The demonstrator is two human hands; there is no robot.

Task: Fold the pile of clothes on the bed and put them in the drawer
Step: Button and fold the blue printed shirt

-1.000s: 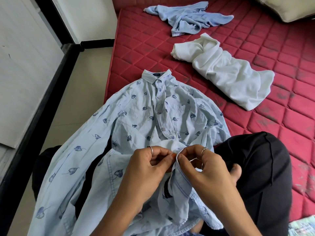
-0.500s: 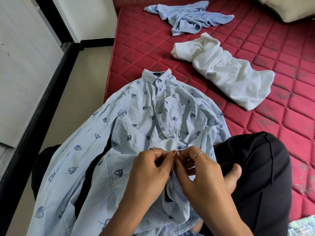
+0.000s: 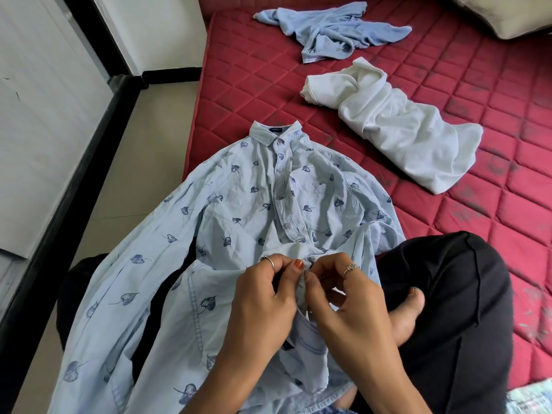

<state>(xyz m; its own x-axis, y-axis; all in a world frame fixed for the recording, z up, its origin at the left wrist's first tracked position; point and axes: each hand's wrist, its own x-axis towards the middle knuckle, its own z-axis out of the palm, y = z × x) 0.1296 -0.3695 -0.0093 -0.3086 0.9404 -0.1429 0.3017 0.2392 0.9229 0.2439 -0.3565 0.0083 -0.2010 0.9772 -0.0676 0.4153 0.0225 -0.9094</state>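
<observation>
A light blue shirt with a dark leaf print (image 3: 245, 204) lies front up, collar away from me, across the red mattress (image 3: 448, 204) edge and my lap. My left hand (image 3: 265, 291) and my right hand (image 3: 343, 294) meet at the shirt's front placket, low down, each pinching a fabric edge between thumb and fingers. Farther back lie a crumpled white garment (image 3: 397, 124) and a crumpled plain blue garment (image 3: 331, 31). No drawer is in view.
My legs in black trousers (image 3: 466, 309) are crossed on the mattress, a bare foot (image 3: 409, 312) beside my right hand. The tiled floor (image 3: 143, 162) and a white wall with black trim run along the left. A beige pillow (image 3: 501, 13) sits at the top right.
Both hands stayed at the placket and drew closer together, the fingertips now touching over the fabric. The shirt's lower front bunched up slightly.
</observation>
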